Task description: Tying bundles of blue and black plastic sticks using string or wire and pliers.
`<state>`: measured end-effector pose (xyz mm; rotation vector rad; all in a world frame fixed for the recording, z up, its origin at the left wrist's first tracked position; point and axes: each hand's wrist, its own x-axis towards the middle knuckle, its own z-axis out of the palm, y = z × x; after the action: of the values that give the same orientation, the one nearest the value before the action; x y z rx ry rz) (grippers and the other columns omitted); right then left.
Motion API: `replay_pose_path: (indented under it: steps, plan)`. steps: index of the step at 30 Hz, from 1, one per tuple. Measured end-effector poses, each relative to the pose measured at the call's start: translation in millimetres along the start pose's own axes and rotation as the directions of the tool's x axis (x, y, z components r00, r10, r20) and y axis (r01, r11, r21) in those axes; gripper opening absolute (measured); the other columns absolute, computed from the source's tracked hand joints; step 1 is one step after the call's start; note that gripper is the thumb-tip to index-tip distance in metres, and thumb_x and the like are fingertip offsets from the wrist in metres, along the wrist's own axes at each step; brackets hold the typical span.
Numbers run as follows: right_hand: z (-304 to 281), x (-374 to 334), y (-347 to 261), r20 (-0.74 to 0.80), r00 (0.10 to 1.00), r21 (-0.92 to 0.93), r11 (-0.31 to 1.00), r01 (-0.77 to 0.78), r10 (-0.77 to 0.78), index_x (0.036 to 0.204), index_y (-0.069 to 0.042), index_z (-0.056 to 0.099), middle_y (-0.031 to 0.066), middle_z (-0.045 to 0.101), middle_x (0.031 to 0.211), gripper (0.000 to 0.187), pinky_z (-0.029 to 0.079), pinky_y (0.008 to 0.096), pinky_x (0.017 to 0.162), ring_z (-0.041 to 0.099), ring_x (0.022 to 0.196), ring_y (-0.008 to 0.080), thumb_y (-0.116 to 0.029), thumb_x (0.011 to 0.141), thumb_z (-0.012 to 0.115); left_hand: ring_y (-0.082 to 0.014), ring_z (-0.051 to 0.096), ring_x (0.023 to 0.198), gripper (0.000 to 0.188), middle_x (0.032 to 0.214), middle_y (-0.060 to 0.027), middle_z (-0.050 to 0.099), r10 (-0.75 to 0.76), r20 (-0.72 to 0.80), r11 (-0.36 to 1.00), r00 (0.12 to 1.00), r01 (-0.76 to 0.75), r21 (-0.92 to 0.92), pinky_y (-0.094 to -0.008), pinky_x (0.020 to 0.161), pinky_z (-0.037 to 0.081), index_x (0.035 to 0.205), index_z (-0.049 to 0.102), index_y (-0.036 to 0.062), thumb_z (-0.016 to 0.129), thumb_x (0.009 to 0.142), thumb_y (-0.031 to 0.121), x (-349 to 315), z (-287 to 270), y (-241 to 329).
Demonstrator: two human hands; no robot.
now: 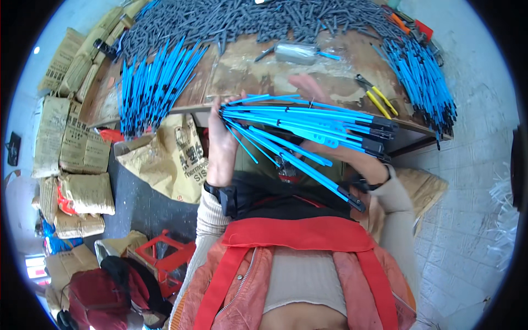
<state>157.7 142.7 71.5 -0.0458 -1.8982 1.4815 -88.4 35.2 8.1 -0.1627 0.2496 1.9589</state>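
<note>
In front of my body a fanned bundle of blue rods (297,124) with black end pieces lies crosswise in the air. My left hand (221,132) is closed round the narrow left end of it, and the rods spread out to the right. A few rods splay lower, toward my lap. My right forearm passes beneath the bundle, and my right hand (308,88) shows beyond its far side, blurred. The rods cover part of that hand, so its fingers are not clear. Flat blue tags or strips show among the rods.
Wooden table (236,66) ahead, heaped at the back with dark grey sticks (258,19). Piles of blue rods (157,88) overhang its left and right (418,82) ends. Yellow-handled pliers (377,96) and a clear-wrapped packet (296,53) lie on it. Sacks (85,192) stand at left.
</note>
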Motion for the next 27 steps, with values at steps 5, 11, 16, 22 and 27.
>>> replay_pose_path:
  steps: [5,11,16,22,27]
  plan:
    - [28,-2,-7,-0.305,0.947,0.25,0.952,0.179,-0.098,0.111,-0.002,0.061,0.0062,0.063,0.104,0.048,0.05,0.0331,0.084,0.061,0.096,0.0164,-0.012,0.073,0.089,-0.0293,0.065,0.102,0.041,0.104,-0.0167,0.068,-0.187,-0.009,0.948,0.982,0.182,0.262,-0.0449,0.092,0.053,0.107,0.061,0.0014,0.05,0.103,0.041,-16,-45,-39]
    - [54,-38,-31,-0.152,0.905,0.277,0.896,-0.346,0.397,0.107,-0.004,0.063,-0.0015,0.063,0.091,0.041,0.049,0.0254,0.076,0.059,0.085,0.0073,-0.011,0.074,0.089,-0.0196,0.062,0.114,0.046,0.122,-0.0094,0.065,-0.202,-0.019,0.579,0.979,0.136,0.804,-0.0349,0.099,0.048,0.135,0.055,0.0028,0.065,0.097,0.026,-86,-21,-25]
    - [72,-65,1,0.153,0.788,0.309,0.728,-0.612,0.597,0.114,-0.002,0.062,0.0037,0.065,0.105,0.04,0.05,0.0295,0.087,0.061,0.097,0.012,-0.01,0.08,0.081,-0.0171,0.064,0.105,0.042,0.112,-0.0101,0.066,-0.56,0.056,0.385,0.827,0.2,0.901,-0.0323,0.09,0.053,0.112,0.059,-0.0019,0.08,0.08,0.015,-96,-59,14]
    - [79,-73,10,0.168,0.834,0.412,0.731,-0.544,0.526,0.124,-0.005,0.051,0.0012,0.059,0.109,0.047,0.048,0.0285,0.091,0.059,0.102,0.0101,-0.011,0.086,0.079,-0.0108,0.06,0.098,0.024,0.101,-0.0042,0.064,-0.629,0.148,0.243,0.763,0.013,0.97,-0.0257,0.085,0.049,0.11,0.06,0.0025,0.071,0.089,0.002,-100,-3,1]
    - [92,-76,16,0.156,0.906,0.495,0.762,-0.417,0.394,0.118,-0.007,0.047,0.001,0.055,0.105,0.045,0.047,0.0286,0.087,0.057,0.098,0.0093,-0.011,0.087,0.079,-0.0127,0.06,0.094,0.012,0.1,-0.0056,0.063,-0.557,0.28,0.23,0.782,-0.178,0.957,-0.0283,0.085,0.049,0.106,0.061,-0.0007,0.062,0.097,0.007,-110,-12,1]
